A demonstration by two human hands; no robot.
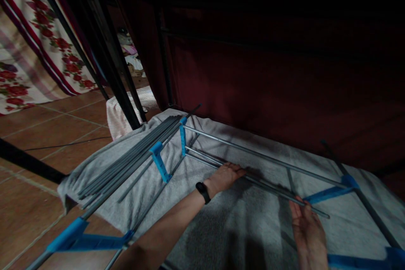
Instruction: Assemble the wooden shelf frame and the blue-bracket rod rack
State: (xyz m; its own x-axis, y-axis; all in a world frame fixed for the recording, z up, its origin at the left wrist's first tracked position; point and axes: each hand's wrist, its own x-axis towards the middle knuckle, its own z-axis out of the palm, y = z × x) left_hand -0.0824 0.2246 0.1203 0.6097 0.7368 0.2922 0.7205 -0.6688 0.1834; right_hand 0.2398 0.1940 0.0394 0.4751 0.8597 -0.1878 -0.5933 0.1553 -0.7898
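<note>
Left hand (pixel 225 176) is stretched out flat, palm down, fingers together on the thin metal rods (pixel 253 177) lying across the grey blanket (pixel 240 223). Whether the fingers curl under a rod can't be told; shadow covers the fingertips. A black watch (pixel 203 192) sits on that wrist. Right hand (pixel 307 230) is open, palm facing inward, fingertips touching the near end of the same rods, right beside a blue connector (pixel 329 194). No closed grip is visible there.

The rods run from a blue upright piece (pixel 182 137) at the far left to the right hand. A longer rod (pixel 262 156) lies parallel, just beyond. A bundle of grey rods (pixel 133 156) rests on the blanket's left part, crossed by another blue connector (pixel 160 161).

Frame pieces at bottom left (pixel 85 238) and bottom right (pixel 360 259) are cut off by the edge. The dark red background is too dim to read. A floral cloth (pixel 28 50) hangs at upper left over the tiled floor (pixel 47 126).
</note>
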